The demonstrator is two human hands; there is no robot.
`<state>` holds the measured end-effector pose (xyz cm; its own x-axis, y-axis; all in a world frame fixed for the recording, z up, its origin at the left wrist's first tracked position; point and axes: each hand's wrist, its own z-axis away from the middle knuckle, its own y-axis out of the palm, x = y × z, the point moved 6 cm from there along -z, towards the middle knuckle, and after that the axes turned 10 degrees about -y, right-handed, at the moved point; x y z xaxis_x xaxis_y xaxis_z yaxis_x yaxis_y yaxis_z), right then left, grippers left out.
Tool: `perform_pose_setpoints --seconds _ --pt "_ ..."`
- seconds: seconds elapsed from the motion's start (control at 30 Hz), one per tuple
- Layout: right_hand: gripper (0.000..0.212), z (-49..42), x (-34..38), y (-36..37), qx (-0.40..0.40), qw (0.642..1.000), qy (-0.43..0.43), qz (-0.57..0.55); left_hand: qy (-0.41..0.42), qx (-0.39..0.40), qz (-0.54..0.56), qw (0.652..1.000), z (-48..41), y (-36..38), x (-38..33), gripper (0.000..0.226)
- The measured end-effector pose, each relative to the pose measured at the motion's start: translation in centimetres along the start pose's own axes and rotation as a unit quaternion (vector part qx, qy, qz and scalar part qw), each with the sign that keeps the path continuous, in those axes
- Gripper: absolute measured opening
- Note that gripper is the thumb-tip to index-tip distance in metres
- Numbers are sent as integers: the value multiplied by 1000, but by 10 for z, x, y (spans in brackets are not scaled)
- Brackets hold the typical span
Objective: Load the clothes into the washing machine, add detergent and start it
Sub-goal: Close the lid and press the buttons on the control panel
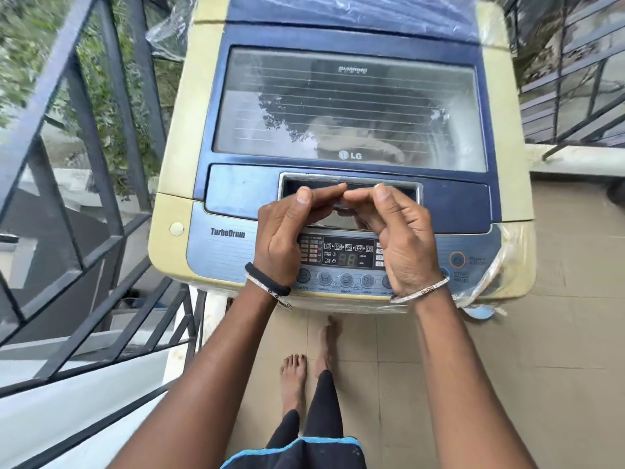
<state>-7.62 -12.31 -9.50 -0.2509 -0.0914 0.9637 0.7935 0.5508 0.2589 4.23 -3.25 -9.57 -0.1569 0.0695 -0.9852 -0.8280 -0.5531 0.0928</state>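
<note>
Both left hand [287, 231] and right hand [399, 238] meet fingertips above lid handle [321, 182] rim

Bright daylight; sky glare on the lid window [348, 106], railing [84, 130] blurred, edges bowed.

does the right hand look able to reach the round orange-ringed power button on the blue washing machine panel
Probably yes. The right hand hovers over the blue control panel, and the round orange-ringed power button sits just to the right of its wrist, uncovered, with nothing between them.
</note>
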Motion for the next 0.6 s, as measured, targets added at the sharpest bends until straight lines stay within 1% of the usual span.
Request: perform_pose_setpoints --seconds 0.13,0.3,0.6 --pt "35 0 0 -3 -35 997 37 -53 -20 17 15 1000 0 2 -2 55" --pt "33 -1 1 -8 -82 982 71 -155 -92 14 56 994 -9 -2 0 53" --pt "33 -2 6 -9 -97 972 123 -173 -159 -5 101 982 -17 -3 1 50"
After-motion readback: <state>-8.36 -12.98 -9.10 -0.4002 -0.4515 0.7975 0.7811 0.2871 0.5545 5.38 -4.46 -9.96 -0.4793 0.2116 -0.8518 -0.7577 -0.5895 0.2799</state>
